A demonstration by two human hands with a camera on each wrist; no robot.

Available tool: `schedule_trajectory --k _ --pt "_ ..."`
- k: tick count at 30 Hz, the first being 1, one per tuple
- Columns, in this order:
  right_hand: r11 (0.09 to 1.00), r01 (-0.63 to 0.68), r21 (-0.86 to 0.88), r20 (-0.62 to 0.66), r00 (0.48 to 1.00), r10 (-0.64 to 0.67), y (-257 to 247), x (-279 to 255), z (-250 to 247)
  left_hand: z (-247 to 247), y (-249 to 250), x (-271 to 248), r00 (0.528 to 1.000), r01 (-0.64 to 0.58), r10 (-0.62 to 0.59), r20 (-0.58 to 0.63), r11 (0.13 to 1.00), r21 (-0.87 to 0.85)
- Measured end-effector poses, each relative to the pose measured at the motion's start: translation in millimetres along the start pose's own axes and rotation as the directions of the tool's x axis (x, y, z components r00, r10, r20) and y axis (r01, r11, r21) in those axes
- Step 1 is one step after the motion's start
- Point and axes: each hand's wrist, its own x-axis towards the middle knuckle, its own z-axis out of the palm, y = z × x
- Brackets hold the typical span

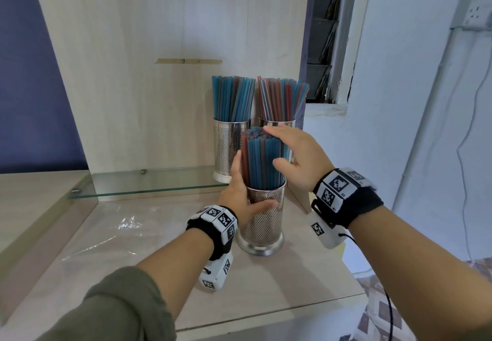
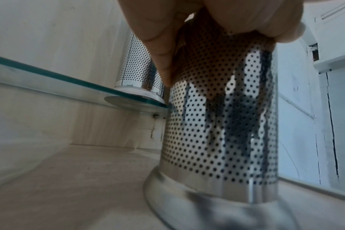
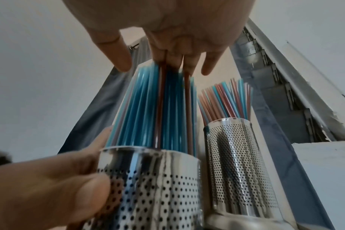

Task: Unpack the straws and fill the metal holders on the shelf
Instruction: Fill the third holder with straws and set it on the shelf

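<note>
Three perforated metal holders are in view. The front holder (image 1: 262,223) (image 2: 223,124) (image 3: 158,186) stands on the wooden counter, packed with blue and brown straws (image 1: 262,159) (image 3: 158,109). My left hand (image 1: 247,194) (image 3: 69,179) grips its upper wall, thumb across the front. My right hand (image 1: 288,149) (image 3: 167,62) lies on the straw tops with straight fingers, its thumb beside the bundle. Two more holders stand on the glass shelf (image 1: 159,183), a left one (image 1: 230,149) (image 2: 136,65) and a right one (image 1: 277,122) (image 3: 240,163), both full of straws.
Clear plastic wrapping (image 1: 127,223) lies flat on the counter to the left of my left arm. The wooden back panel (image 1: 159,47) rises behind the shelf. The counter's right edge (image 1: 354,274) drops off beside the front holder, next to a white wall.
</note>
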Motion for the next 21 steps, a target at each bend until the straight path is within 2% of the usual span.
schedule_trajectory --k 2,4,6,8,9,11,16,19,21 --pt "0.992 -0.062 0.108 -0.043 0.997 0.067 -0.6 -5.4 -2.7 -2.7 7.5 -1.0 1.000 0.017 -0.018 -0.003 0.999 -0.050" --pt "0.944 -0.162 0.287 -0.056 0.981 0.186 2.6 -20.5 1.9 -11.3 15.7 -0.4 1.000 0.027 -0.026 0.012 0.997 -0.070" --pt "0.877 -0.218 0.428 0.013 0.972 0.235 1.9 -38.0 12.8 -26.6 24.9 0.2 0.999 0.010 -0.007 0.032 0.995 -0.102" --pt "0.832 -0.241 0.499 0.125 0.970 0.206 -5.8 -49.0 25.4 -48.4 37.0 0.6 0.999 -0.027 0.030 0.015 0.988 -0.149" --pt "0.817 -0.238 0.526 0.165 0.970 0.177 -12.1 -51.0 31.8 -61.0 42.1 0.9 0.999 -0.054 0.054 -0.003 0.985 -0.162" --pt "0.781 -0.192 0.594 0.164 0.980 0.116 -26.9 -48.1 43.2 -87.9 55.4 0.3 0.996 -0.090 0.090 -0.011 0.980 -0.178" --pt "0.759 -0.027 0.650 0.028 1.000 0.011 -60.2 -15.9 55.1 -142.7 68.5 -4.6 0.993 -0.111 0.099 -0.066 0.966 -0.233" --pt "0.765 0.033 0.643 -0.038 0.999 -0.011 -71.6 5.8 66.5 -160.3 60.1 -4.2 0.983 -0.111 0.080 -0.165 0.976 -0.188" --pt "0.786 0.047 0.616 -0.067 0.998 -0.008 -76.3 24.1 81.8 -166.3 48.6 -1.0 0.975 -0.068 0.040 -0.220 0.991 -0.119"
